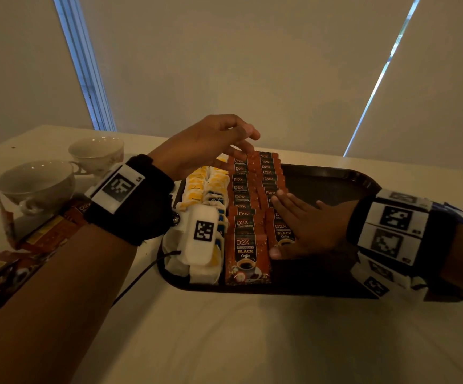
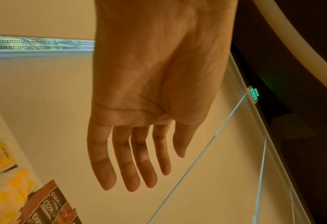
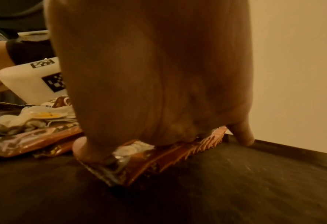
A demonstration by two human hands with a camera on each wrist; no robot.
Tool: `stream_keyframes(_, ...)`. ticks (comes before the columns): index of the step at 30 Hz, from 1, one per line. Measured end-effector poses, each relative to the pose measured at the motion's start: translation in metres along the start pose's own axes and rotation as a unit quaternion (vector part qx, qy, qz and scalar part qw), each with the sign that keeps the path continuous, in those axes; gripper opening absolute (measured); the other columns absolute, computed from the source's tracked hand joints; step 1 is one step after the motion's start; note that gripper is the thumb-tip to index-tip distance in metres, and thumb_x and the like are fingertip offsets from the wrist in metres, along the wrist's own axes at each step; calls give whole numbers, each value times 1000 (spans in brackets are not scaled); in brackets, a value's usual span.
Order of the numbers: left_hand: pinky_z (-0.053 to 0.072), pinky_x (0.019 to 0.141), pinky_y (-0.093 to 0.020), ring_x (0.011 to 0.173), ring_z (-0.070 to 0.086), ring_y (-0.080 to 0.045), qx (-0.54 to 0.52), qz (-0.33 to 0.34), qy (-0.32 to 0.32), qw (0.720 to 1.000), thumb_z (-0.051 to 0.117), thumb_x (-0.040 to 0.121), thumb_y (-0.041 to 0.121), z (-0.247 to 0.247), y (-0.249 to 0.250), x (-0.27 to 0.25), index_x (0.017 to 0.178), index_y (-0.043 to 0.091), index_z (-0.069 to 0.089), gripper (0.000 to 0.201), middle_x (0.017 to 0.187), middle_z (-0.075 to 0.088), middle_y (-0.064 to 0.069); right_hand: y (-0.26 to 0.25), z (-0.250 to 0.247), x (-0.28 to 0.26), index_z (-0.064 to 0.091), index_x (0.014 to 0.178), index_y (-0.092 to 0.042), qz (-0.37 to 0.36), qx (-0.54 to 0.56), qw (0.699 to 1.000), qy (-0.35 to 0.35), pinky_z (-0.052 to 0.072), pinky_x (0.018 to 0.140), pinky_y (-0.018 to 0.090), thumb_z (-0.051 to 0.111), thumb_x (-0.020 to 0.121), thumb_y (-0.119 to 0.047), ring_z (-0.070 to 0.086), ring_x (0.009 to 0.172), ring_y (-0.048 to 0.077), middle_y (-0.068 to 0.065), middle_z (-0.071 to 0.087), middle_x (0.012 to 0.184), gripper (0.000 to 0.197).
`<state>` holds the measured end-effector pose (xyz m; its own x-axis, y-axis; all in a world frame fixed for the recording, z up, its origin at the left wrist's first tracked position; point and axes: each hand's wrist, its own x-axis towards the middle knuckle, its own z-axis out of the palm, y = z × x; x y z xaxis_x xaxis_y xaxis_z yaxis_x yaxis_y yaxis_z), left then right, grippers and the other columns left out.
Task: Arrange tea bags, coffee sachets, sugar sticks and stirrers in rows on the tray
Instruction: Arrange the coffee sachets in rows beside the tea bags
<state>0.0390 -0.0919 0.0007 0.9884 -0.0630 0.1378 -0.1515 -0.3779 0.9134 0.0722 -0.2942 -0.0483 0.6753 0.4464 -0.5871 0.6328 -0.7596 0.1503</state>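
A dark tray (image 1: 330,178) lies on the white table. Two overlapping rows of orange-brown coffee sachets (image 1: 245,206) run down its middle, with white and yellow tea bags (image 1: 205,187) in rows to their left. My right hand (image 1: 302,223) lies flat, fingers straight, pressing on the right row of sachets (image 3: 139,159). My left hand (image 1: 219,139) hovers over the far end of the sachet rows with fingers straight and relaxed; the left wrist view shows its palm (image 2: 149,91) holding nothing. No sugar sticks or stirrers are visible.
Two white teacups (image 1: 36,184) stand on the table at the left. Loose sachets and packets (image 1: 31,236) lie on the table under my left forearm. The tray's right half (image 3: 235,181) is bare dark surface. A wall with blinds stands just behind the table.
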Motion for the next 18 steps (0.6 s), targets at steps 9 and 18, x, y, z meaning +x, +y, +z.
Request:
stream_keyframes(9,55,73,-23,94,64,-11,12,-1,-6,1000,42,100,34,-1,-1,0,112,22,62,26,102,67,1,3,-6,8,-32,141,-13,6,-3,1000,-3,-3,114,57,34,78,-75,-24,141,23,6,-38,148,110)
stream_keyframes(18,55,68,-19,93,64,-10,8,-4,-4,1000,42,100,33,-2,-1,-2,113,21,61,26,102,67,1,0,-14,-1,-34,139,-12,-3,18,1000,0,-4,114,57,29,74,-75,-25,141,24,8,-39,147,111)
